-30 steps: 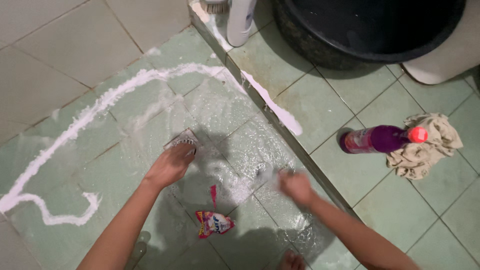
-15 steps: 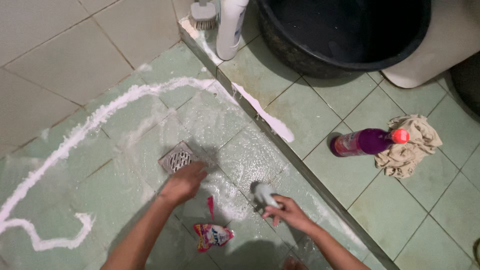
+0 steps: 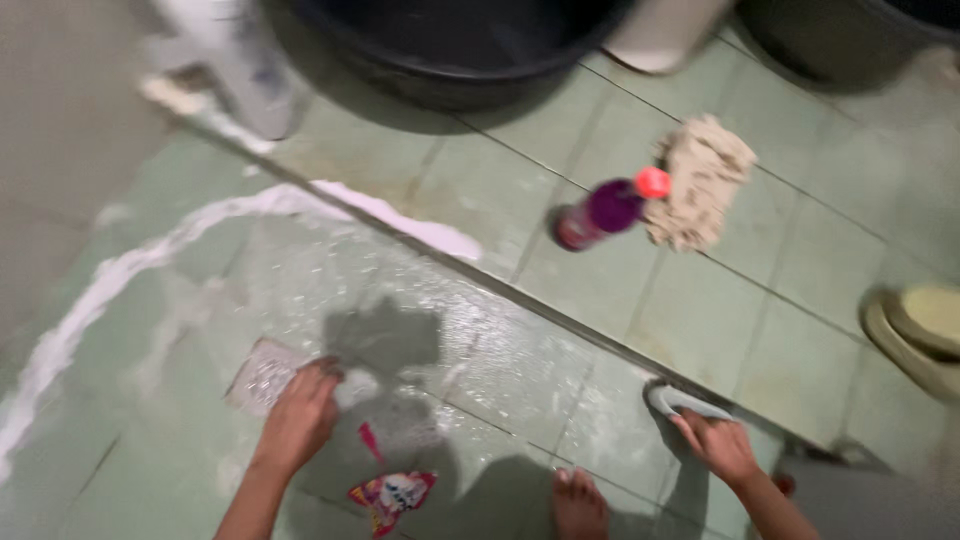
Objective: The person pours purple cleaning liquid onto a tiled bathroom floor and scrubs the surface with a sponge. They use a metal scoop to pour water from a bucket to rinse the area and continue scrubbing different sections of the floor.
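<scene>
My left hand point(image 3: 300, 418) presses flat on the wet green tile floor, its fingers touching a square metal drain cover point(image 3: 262, 374). My right hand point(image 3: 718, 445) grips a grey scrub brush point(image 3: 680, 401) held against the floor beside the raised tile ledge point(image 3: 520, 292). White foam point(image 3: 150, 262) trails in a curved line across the tiles on the left. A torn red and pink sachet point(image 3: 388, 492) lies between my arms. My bare foot point(image 3: 578, 503) shows at the bottom.
A purple bottle with a red cap point(image 3: 606, 210) lies on the upper tiles next to a beige rag point(image 3: 700, 180). A large black tub point(image 3: 460, 45) stands behind, with a white bottle point(image 3: 235, 65) at its left. A pale sandal point(image 3: 920, 335) sits at the right edge.
My right hand slid the brush to the right along the ledge. My left hand stayed by the drain cover. The view swung right and is blurred.
</scene>
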